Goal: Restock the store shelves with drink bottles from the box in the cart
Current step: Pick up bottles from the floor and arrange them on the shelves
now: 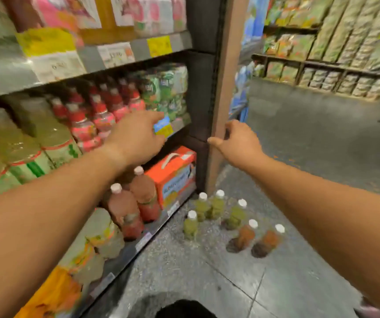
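Six small bottles [216,204] stand on the floor, smooth and light; grab one round the middle. Left hand [136,134] is open and empty; right hand [237,141] fingers curl on the shelf post [226,65].

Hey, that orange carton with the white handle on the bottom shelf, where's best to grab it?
Probably the white handle on top of the orange carton. The strap arches above the top face, toward the aisle. Come from above and in front, curling fingers under it; bottles crowd its left side.
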